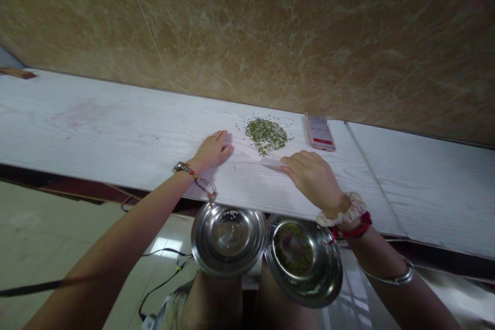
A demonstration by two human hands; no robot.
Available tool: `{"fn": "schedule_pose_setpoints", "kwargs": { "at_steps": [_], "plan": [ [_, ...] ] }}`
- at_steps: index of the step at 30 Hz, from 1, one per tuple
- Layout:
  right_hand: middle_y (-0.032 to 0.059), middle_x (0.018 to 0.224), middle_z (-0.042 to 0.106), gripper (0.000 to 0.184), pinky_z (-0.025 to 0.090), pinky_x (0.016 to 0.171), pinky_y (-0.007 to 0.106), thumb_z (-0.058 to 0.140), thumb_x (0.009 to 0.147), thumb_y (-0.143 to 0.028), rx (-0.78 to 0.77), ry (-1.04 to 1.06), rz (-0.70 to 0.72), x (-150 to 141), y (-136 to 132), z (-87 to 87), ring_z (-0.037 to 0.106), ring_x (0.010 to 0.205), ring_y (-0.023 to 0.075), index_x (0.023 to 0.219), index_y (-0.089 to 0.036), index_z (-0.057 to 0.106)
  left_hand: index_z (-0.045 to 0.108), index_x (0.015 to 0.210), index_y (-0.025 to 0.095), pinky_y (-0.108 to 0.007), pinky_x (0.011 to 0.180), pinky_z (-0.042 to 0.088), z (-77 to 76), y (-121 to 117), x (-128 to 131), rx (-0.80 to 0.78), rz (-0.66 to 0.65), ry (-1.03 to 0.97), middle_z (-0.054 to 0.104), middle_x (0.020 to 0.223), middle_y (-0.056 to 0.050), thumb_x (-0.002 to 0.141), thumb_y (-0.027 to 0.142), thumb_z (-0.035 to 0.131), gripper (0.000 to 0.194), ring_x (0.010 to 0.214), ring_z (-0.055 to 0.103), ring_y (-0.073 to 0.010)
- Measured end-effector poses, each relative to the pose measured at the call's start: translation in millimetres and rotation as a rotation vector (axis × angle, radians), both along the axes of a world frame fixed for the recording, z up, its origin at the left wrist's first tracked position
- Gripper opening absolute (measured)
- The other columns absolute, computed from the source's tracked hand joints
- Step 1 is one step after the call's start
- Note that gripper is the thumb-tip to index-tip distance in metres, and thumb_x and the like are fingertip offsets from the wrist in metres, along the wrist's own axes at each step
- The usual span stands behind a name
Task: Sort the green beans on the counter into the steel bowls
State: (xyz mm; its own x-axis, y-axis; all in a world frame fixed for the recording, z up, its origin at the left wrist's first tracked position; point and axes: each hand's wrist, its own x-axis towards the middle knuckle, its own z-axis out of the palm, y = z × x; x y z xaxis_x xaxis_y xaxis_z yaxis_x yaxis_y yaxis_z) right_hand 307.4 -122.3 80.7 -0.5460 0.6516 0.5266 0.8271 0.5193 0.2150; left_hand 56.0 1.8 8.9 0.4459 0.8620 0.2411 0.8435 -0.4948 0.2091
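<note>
The left hand (212, 150) lies flat, palm down, on the long white wood-grain tabletop (96, 124), fingers loosely spread and empty, pointing towards the far right. The right hand (311, 175) rests on the same surface with its fingers curled in, their tips drawn together and pointing left towards the other hand; it grips nothing that can be made out, though a faint pale smear on the board lies just off its fingertips.

Between the two hands and a little beyond them sits a small flat heap of green mung beans (266, 135), close to the left hand's fingertips and just past the right hand's knuckles, touched by neither. The heap is roughly oval, its long axis running left to right along the table, with loose beans scattered round its rim.

Beyond the right hand, just to the right of the heap, a pink-cased phone (320, 133) lies flat with its screen lit, its long axis running away from the person.

Nearer than the hands, below the table edge, two round shiny steel bowls sit on the person's lap: the left steel bowl (228, 238) beneath the left wrist holds a few pale grains, and the right steel bowl (303, 259) beneath the right wrist holds a layer of green beans. The two rims touch.
</note>
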Motion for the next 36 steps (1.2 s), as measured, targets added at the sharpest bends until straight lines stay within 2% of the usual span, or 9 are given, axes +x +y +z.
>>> {"fn": "schedule_pose_setpoints", "kwargs": {
  "at_steps": [5,12,15,19,22,28,36],
  "plan": [
    [0.0026,0.066,0.061,0.022,0.032,0.063,0.029,0.047,0.091,-0.024,0.006,-0.018,0.128,0.3,-8.9,-2.6,0.048,0.065,0.015,0.076,-0.017,0.062,0.05,0.12,0.005,-0.044,0.104,0.038,-1.6,-5.8,-5.3,0.031,-0.004,-0.009,0.052,0.129,-0.021,0.087,0.031,0.038,0.044,0.119,0.049,-0.0281],
    [0.002,0.067,0.063,0.021,0.035,0.069,0.028,0.046,0.092,-0.025,0.053,0.001,0.168,1.7,-21.1,4.2,0.05,0.067,0.0141,0.081,-0.016,0.063,0.053,0.115,0.012,-0.042,0.103,0.04,-8.9,-3.2,-4.8,0.059,-0.003,-0.075,0.056,0.127,-0.015,0.085,0.032,0.041,0.038,0.117,0.051,-0.0256],
    [0.0024,0.066,0.063,0.021,0.034,0.068,0.029,0.045,0.092,-0.024,0.107,-0.014,0.043,6.5,-20.7,8.0,0.05,0.066,0.0147,0.084,-0.016,0.063,0.053,0.118,0.014,-0.041,0.104,0.039,-9.8,0.2,-7.1,0.046,-0.006,-0.079,0.055,0.128,-0.013,0.085,0.033,0.042,0.039,0.119,0.05,-0.0251],
    [0.0038,0.062,0.059,0.026,0.03,0.064,0.03,0.044,0.091,-0.025,0.091,-0.103,-0.191,12.8,-17.2,10.6,0.049,0.063,0.0172,0.074,-0.016,0.061,0.047,0.125,0.014,-0.04,0.107,0.034,-3.8,-0.3,-17.6,-0.067,-0.078,0.042,0.048,0.138,-0.011,0.085,0.043,0.041,0.05,0.128,0.043,-0.025],
    [0.004,0.06,0.058,0.027,0.029,0.064,0.029,0.044,0.091,-0.023,0.05,-0.16,-0.239,9.5,-17.3,8.7,0.048,0.062,0.0175,0.069,-0.017,0.059,0.041,0.132,0.012,-0.038,0.11,0.029,2.0,-7.6,-29.0,-0.127,-0.173,0.131,0.038,0.145,-0.012,0.088,0.046,0.036,0.056,0.134,0.034,-0.0237],
    [0.0024,0.058,0.055,0.028,0.028,0.064,0.029,0.043,0.091,-0.021,0.055,-0.084,-0.088,-19.3,-27.9,6.5,0.046,0.06,0.0163,0.067,-0.018,0.057,0.035,0.136,0.015,-0.039,0.111,0.025,3.1,-19.7,-40.1,-0.121,-0.212,0.156,0.034,0.148,-0.01,0.09,0.046,0.033,0.055,0.136,0.032,-0.022],
    [0.0012,0.062,0.058,0.024,0.028,0.063,0.028,0.044,0.091,-0.021,-0.079,0.024,0.069,-50.0,-35.3,12.2,0.047,0.061,0.0145,0.071,-0.017,0.058,0.04,0.133,0.016,-0.037,0.111,0.027,0.5,-19.1,-38.2,-0.094,-0.219,0.087,0.039,0.145,-0.011,0.089,0.044,0.036,0.053,0.134,0.035,-0.0212]
  ]
}}
